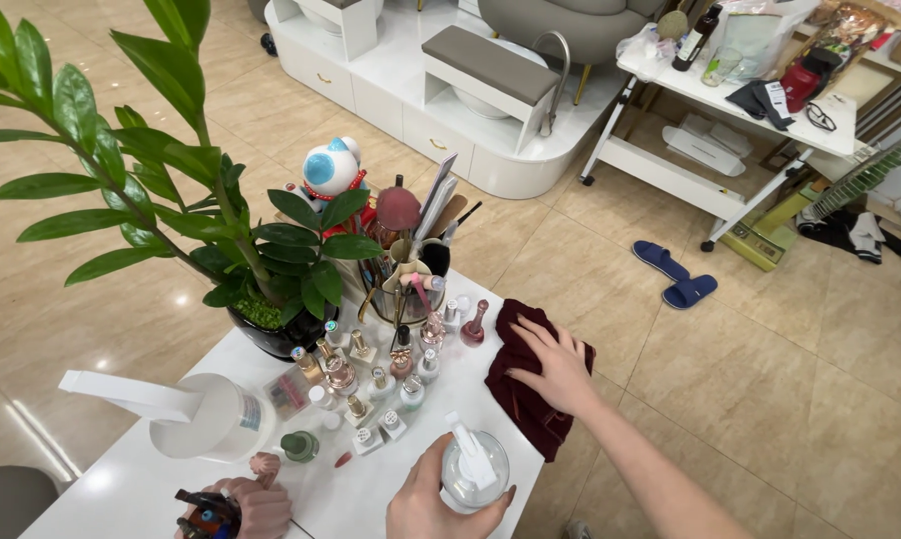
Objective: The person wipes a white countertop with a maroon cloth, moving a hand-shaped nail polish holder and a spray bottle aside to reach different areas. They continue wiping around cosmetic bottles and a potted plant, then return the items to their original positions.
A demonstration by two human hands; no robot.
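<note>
Head view: white rectangular table over glossy beige tile floor. A leafy green plant in a black glossy pot stands at the table's far side. Right hand lies flat, fingers spread, pressed on a dark maroon folded cloth draped over the table's right edge. Left hand is wrapped around a clear round pump bottle at the near edge. Small glass nail-polish bottles cluster between pot and pump bottle.
</note>
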